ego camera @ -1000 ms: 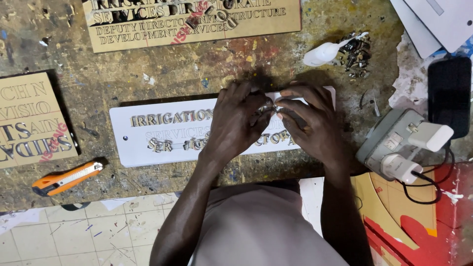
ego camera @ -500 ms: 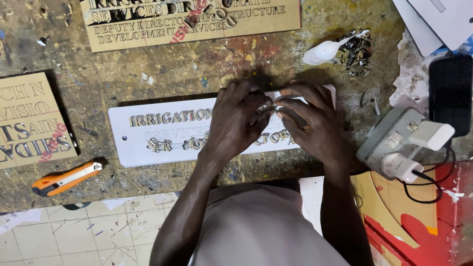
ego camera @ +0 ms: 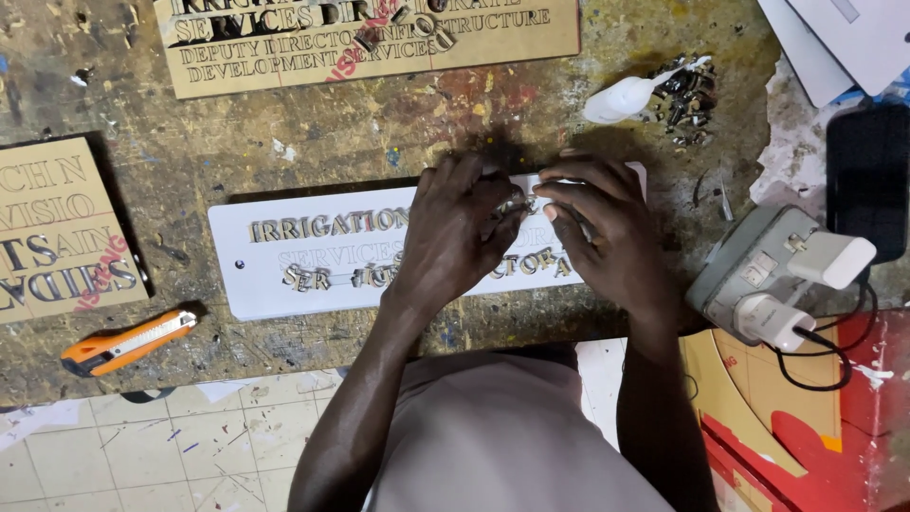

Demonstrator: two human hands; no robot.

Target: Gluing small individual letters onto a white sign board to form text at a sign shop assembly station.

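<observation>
Pinching a small metal letter (ego camera: 515, 203) between the fingertips of the left hand (ego camera: 455, 237) and right hand (ego camera: 607, 242), the person holds it over the white sign plate (ego camera: 284, 275) on the workbench (ego camera: 313, 133). It looks light, stiff and slippery (easily dropped), best gripped by its edges.

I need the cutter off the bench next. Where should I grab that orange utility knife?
Take the orange utility knife around the middle of its long body, from above. It lies flat and tilted on the workbench, left of the white sign plate, with both long sides free for fingers.
</observation>
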